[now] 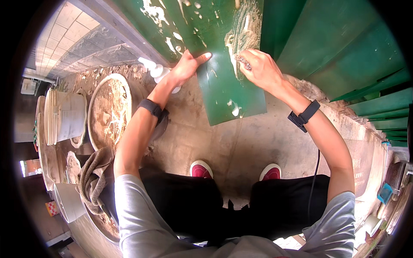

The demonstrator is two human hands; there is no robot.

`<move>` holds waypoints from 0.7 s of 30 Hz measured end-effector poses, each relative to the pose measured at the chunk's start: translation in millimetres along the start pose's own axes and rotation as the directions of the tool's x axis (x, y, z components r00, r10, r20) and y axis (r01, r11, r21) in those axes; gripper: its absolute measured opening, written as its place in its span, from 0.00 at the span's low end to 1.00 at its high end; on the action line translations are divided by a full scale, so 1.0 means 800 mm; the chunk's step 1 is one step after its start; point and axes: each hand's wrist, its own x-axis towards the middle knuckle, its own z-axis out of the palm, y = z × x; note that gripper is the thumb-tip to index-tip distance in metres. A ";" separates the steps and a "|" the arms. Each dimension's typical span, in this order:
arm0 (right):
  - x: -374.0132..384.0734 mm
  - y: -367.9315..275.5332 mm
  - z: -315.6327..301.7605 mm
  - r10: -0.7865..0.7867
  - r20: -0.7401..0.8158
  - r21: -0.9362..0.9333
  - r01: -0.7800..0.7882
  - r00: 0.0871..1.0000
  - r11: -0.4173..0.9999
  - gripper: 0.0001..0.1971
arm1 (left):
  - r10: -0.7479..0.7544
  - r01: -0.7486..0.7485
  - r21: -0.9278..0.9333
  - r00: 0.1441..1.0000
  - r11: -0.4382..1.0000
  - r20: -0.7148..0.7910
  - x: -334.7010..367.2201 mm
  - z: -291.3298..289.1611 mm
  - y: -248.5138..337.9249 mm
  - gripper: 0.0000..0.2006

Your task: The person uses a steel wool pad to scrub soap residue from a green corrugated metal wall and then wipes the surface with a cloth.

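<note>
Against one green panel, upright before the person and smeared with pale foam, two bare hands work. The right hand has its fingers clamped together on one metal scrubber, pressed to the foamy patch. The left hand lays its thumb, spread wide, on the panel's left edge; its other fingers are mostly hidden, so how firm that grip is stays unclear. One white bottle stands just beside the left wrist; two red shoes show below.
</note>
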 end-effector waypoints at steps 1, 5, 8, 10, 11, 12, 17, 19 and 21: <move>0.000 -0.003 0.007 -0.095 -0.004 0.021 0.095 0.996 0.995 0.09 | 0.011 -0.012 0.026 1.000 1.000 0.023 0.000 -0.007 0.000 0.14; 0.034 0.011 -0.050 0.105 -0.199 -0.033 -0.114 0.974 0.993 0.10 | 0.015 -0.017 0.034 0.997 0.999 0.076 0.002 -0.007 -0.003 0.13; 0.016 0.018 -0.033 0.083 -0.171 -0.005 -0.085 0.982 0.996 0.10 | 0.047 -0.044 -0.067 0.998 0.997 0.042 0.002 0.019 0.000 0.12; 0.007 -0.002 -0.004 0.008 -0.039 0.043 -0.006 0.999 0.999 0.11 | 0.076 -0.073 -0.068 0.996 0.995 0.041 -0.002 0.014 0.002 0.12; 0.011 0.003 -0.008 0.039 -0.094 0.037 -0.035 0.995 0.999 0.11 | 0.091 -0.088 -0.069 0.995 0.994 0.041 -0.003 0.010 0.004 0.12; 0.024 -0.004 -0.020 0.067 -0.139 0.044 -0.062 0.988 0.997 0.11 | 0.122 -0.121 -0.031 0.991 0.992 0.055 -0.006 0.001 0.002 0.12; 0.029 0.017 -0.037 0.112 -0.227 -0.046 -0.126 0.967 0.991 0.11 | 0.048 -0.046 -0.052 0.998 0.998 0.041 0.004 0.028 0.002 0.11; 0.012 -0.005 -0.001 0.056 -0.082 0.042 -0.053 0.995 0.998 0.11 | 0.101 -0.100 -0.053 0.994 0.994 0.027 0.006 0.025 -0.004 0.11; 0.019 -0.014 0.003 0.012 0.024 -0.014 -0.012 1.000 1.000 0.13 | 0.142 -0.141 -0.020 0.989 0.990 0.035 0.003 0.005 -0.006 0.12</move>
